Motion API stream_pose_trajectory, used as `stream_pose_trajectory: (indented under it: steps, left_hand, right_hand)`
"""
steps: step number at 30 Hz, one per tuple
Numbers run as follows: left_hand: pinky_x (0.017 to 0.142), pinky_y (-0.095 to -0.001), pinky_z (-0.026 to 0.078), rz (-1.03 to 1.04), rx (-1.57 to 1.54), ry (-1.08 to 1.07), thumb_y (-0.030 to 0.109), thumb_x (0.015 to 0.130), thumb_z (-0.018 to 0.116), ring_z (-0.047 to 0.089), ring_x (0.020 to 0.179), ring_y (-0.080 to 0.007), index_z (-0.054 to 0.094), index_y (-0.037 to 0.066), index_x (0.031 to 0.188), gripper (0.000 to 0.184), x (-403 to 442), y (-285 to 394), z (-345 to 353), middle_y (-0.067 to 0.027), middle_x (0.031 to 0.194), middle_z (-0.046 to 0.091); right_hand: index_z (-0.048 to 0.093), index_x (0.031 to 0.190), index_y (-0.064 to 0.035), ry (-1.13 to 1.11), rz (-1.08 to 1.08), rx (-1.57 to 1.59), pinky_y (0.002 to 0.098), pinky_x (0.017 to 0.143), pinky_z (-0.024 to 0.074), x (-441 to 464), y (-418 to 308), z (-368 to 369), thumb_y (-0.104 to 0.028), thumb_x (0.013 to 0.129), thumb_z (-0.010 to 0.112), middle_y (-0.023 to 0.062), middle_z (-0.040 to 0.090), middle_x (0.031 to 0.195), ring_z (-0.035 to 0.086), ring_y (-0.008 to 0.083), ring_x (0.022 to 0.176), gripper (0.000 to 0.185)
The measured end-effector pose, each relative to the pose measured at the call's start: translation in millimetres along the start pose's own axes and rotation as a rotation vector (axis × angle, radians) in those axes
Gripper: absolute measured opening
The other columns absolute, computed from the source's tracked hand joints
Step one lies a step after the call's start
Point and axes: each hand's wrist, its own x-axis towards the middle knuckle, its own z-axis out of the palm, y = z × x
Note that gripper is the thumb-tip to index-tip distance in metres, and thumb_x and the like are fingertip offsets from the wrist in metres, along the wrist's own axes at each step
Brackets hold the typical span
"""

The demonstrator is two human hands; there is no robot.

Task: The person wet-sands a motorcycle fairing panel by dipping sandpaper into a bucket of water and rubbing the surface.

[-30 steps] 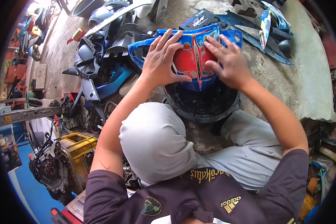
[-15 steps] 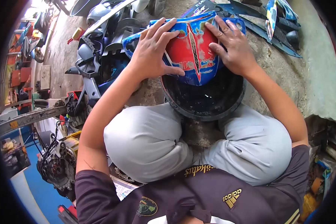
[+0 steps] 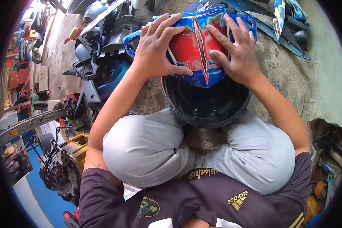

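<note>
A blue and red fairing panel with worn, patchy paint and a narrow mesh slot down its middle lies over the far part of a round black basin. The basin's inside is dark and looks wet. My left hand grips the panel's left side, thumb on its lower front and fingers over the top. On the right side rests my right hand, fingers spread over the painted surface. Whether anything lies beneath its fingers cannot be seen.
Dark fairing parts are piled at the left, and more panels lie at the far right. An engine stands beside a yellow crate at the lower left. A pale slab runs along the right.
Compared with a second ago, the panel and both hands appear higher in view, and more of the basin shows. My right fingers have shifted slightly on the panel. The knees sit more evenly around the basin.
</note>
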Motion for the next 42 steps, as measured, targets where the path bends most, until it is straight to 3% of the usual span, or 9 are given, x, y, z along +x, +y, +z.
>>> stream_pose_trajectory:
  steps: [7,12,16,20,24,26,35,42]
  left_hand:
    - [0.129,-0.0581,0.033,0.001,-0.001,0.005,0.08,0.056,0.096,0.042,0.16,-0.038,0.06,0.02,0.15,0.117,0,2,0,-0.0087,0.17,0.051]
    - [0.129,-0.058,0.033,-0.002,-0.023,0.009,0.079,0.057,0.096,0.042,0.16,-0.0389,0.062,0.019,0.148,0.114,-1,3,-2,-0.0102,0.169,0.052]
    - [0.13,-0.0598,0.033,-0.004,-0.036,-0.008,0.074,0.058,0.097,0.043,0.159,-0.0427,0.061,0.014,0.146,0.112,3,2,-5,-0.0143,0.169,0.052]
    - [0.131,-0.0604,0.033,-0.029,-0.004,-0.027,0.078,0.064,0.093,0.041,0.16,-0.0465,0.063,0.012,0.145,0.109,6,9,-6,-0.0164,0.168,0.052]
    - [0.132,-0.0608,0.031,-0.084,0.034,-0.007,0.078,0.079,0.085,0.04,0.16,-0.0474,0.063,0.008,0.144,0.098,7,15,-1,-0.0205,0.168,0.051]
    - [0.132,-0.0612,0.03,-0.071,0.03,0.017,0.08,0.078,0.084,0.041,0.16,-0.0475,0.063,0.009,0.144,0.099,5,15,3,-0.0202,0.168,0.051]
    - [0.131,-0.063,0.03,-0.046,0.063,0.03,0.083,0.076,0.084,0.042,0.159,-0.0465,0.061,0.011,0.142,0.1,-1,17,8,-0.0186,0.167,0.05]
    - [0.128,-0.0625,0.032,-0.06,0.076,0.038,0.084,0.071,0.086,0.043,0.157,-0.0428,0.062,0.013,0.138,0.101,2,20,8,-0.0162,0.163,0.052]
  right_hand:
    - [0.059,0.161,-0.0382,0.072,0.143,0.015,0.0712,0.126,0.0251,3,18,9,-0.066,0.107,0.056,0.0231,0.04,0.174,0.034,0.0493,0.161,0.061]
    - [0.057,0.164,-0.0296,-0.036,-0.087,0.134,0.0693,0.127,0.0254,-6,-6,-4,-0.064,0.102,0.065,0.01,0.041,0.176,0.031,0.0416,0.163,0.071]
    - [0.054,0.165,-0.0271,-0.032,-0.073,0.088,0.0681,0.128,0.0252,-5,-3,3,-0.063,0.103,0.064,0.0086,0.042,0.175,0.032,0.041,0.162,0.073]
    - [0.054,0.165,-0.0253,-0.01,-0.078,0.071,0.0648,0.127,0.0287,-1,-4,-1,-0.063,0.102,0.065,0.0113,0.046,0.171,0.038,0.0409,0.158,0.074]
    - [0.054,0.165,-0.0203,0.004,-0.047,0.079,0.0581,0.125,0.0344,5,3,-5,-0.069,0.097,0.068,0.0171,0.048,0.166,0.043,0.0417,0.152,0.085]
    - [0.053,0.165,-0.0159,0.008,-0.036,0.029,0.0536,0.123,0.0385,8,8,-7,-0.074,0.094,0.07,0.0207,0.049,0.162,0.047,0.0422,0.147,0.093]
    - [0.055,0.163,-0.0166,0.044,-0.004,0.086,0.054,0.12,0.0399,7,4,-10,-0.079,0.086,0.075,0.0199,0.051,0.155,0.05,0.0395,0.14,0.1]
    - [0.059,0.161,-0.027,0.025,-0.093,0.008,0.0519,0.116,0.042,5,9,-14,-0.079,0.087,0.073,0.0177,0.052,0.153,0.05,0.0369,0.136,0.093]
